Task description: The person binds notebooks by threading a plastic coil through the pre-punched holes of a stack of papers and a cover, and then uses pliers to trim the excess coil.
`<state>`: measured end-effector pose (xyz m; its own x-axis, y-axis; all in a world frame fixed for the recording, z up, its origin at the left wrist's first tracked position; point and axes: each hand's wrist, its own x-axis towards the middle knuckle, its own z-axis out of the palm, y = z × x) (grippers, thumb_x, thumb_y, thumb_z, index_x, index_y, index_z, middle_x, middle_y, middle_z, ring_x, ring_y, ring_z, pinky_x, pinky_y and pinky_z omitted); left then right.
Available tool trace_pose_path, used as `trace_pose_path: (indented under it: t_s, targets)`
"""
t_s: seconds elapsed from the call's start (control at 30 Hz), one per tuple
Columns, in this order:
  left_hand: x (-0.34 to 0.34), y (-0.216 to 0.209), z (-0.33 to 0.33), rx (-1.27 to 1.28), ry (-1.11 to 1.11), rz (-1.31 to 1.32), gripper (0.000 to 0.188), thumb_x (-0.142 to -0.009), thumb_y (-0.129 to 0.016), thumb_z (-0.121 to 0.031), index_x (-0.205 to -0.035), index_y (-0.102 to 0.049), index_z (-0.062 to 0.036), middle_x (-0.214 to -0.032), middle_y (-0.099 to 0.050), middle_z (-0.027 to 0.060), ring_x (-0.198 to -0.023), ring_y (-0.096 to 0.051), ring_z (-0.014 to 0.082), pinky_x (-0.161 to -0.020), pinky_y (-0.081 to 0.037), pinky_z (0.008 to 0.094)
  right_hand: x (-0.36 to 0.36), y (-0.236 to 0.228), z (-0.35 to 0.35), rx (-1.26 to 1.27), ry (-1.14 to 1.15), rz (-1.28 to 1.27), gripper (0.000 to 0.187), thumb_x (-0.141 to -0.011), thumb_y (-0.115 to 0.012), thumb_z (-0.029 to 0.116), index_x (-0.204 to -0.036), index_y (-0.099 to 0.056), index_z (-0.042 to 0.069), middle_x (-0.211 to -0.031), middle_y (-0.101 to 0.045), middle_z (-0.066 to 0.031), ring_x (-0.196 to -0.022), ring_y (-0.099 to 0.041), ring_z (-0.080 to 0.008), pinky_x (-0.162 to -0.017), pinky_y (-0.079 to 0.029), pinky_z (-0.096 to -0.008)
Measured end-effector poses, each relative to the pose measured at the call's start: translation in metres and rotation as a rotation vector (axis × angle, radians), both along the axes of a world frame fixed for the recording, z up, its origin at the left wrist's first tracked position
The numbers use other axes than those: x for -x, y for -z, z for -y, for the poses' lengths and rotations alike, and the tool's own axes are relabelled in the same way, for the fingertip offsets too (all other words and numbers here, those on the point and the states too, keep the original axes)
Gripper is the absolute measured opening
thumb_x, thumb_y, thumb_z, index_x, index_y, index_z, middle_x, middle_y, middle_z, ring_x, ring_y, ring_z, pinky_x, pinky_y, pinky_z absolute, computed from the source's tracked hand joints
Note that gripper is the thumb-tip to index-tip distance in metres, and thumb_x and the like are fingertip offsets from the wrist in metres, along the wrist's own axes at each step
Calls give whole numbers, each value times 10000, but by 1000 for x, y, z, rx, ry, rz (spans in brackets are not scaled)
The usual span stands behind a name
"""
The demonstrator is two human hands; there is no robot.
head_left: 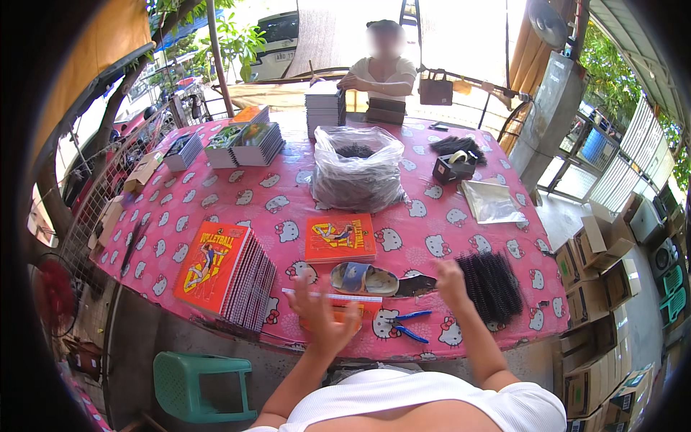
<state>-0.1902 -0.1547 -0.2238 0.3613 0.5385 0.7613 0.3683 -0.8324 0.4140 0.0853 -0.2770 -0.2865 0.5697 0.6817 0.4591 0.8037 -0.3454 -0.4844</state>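
The person looks to be binding notebooks: the left hand (pixel 322 315) is spread open and rests on a notebook (pixel 332 302) at the near edge of the pink table (pixel 288 194). The right hand (pixel 452 282) is open too, holds nothing, and reaches toward the black coils (pixel 491 284) just beside it. The next move likely needs the fingers to pinch one coil and bring it to the notebook's edge.

Bright daylight blows out the top centre, colours stay vivid mid-frame, both moving hands smear, and fisheye corners go black.
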Motion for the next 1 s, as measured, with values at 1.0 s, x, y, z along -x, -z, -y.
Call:
trace_pose_path:
  t_s: [1.0]
  targets:
    - [-19, 22, -16, 276, 381, -61, 140, -674, -762, -188, -787, -708, -126, -733, -658, 12, -736, -606, 178, -826, -402, 335, 106, -70, -23, 164, -599, -448, 266, -841, -645, 235, -1058, -593, 90, -876, -635, -109, -751, -638, -272, -638, -498, -350]
